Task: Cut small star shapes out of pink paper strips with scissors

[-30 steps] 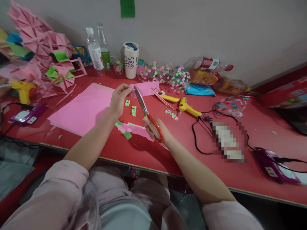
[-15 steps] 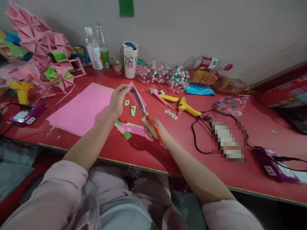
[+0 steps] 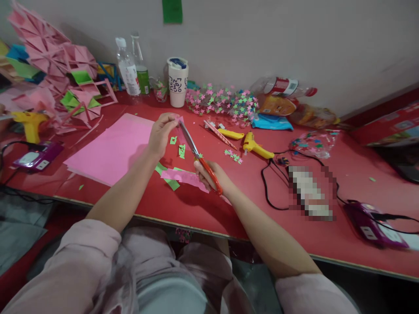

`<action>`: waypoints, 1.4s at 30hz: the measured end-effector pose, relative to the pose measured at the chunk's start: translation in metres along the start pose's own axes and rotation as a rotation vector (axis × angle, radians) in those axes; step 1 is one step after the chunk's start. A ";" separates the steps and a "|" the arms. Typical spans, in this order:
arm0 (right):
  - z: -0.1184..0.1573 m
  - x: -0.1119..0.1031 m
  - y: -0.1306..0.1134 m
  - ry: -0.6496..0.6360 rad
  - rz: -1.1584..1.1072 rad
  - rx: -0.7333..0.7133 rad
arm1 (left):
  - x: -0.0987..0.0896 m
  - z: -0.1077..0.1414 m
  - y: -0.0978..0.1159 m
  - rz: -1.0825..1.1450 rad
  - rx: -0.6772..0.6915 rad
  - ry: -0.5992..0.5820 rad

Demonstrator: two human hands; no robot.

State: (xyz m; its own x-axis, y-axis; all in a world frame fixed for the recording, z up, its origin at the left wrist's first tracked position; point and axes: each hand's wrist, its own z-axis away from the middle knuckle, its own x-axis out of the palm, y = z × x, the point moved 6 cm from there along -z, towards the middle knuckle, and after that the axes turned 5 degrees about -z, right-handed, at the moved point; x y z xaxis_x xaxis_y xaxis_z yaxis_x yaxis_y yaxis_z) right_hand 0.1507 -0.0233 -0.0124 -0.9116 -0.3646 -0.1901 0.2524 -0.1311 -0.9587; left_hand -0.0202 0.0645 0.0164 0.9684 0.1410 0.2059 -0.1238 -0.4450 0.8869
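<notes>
Held between the thumb and fingers of my left hand [image 3: 162,135] is a small piece of pink paper [image 3: 181,121]. My right hand [image 3: 209,174] grips the orange handles of a pair of scissors [image 3: 194,148], whose blades point up and left to that paper, close to my left fingertips. Below the blades lie a pink paper strip [image 3: 183,178] and green paper strips [image 3: 170,183]. Two small green cut scraps [image 3: 181,151] rest just right of my left hand. Beneath my left wrist is a stack of pink paper sheets [image 3: 111,146].
A yellow glue gun [image 3: 257,147], a yellow cutter knife [image 3: 231,134] and small paper stars [image 3: 233,155] lie to the right. Along the wall stand bottles [image 3: 128,72], a white cup [image 3: 177,83] and a star-filled clear container [image 3: 222,102]. Folded pink paper shapes [image 3: 49,56] fill the left.
The pink paper at the blades has shifted, and less of it shows to the right of the scissors. The scissor blades appear closer together. Both hands have barely moved.
</notes>
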 end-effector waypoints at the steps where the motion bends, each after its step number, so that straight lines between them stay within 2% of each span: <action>1: 0.000 0.000 0.000 -0.007 0.006 -0.004 | 0.000 0.000 -0.001 0.001 -0.008 -0.001; 5: 0.000 0.001 -0.002 -0.029 0.012 -0.013 | -0.002 -0.002 -0.005 0.013 -0.047 0.001; 24: 0.001 0.002 -0.005 -0.002 -0.065 0.031 | -0.002 -0.001 0.000 0.004 -0.035 -0.013; 32: 0.000 -0.001 -0.007 -0.010 -0.028 0.014 | -0.004 -0.004 -0.001 0.020 -0.043 -0.062; 42: -0.002 -0.005 -0.005 -0.037 0.021 0.025 | -0.005 -0.005 0.001 -0.021 -0.048 -0.065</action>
State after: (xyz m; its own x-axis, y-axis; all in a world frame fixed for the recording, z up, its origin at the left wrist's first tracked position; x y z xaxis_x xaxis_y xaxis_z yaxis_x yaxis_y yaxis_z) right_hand 0.1530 -0.0195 -0.0069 -0.8936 -0.4009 -0.2017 0.2795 -0.1456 -0.9490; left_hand -0.0262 0.0680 0.0182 0.9827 0.0917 0.1608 -0.1116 -0.3993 0.9100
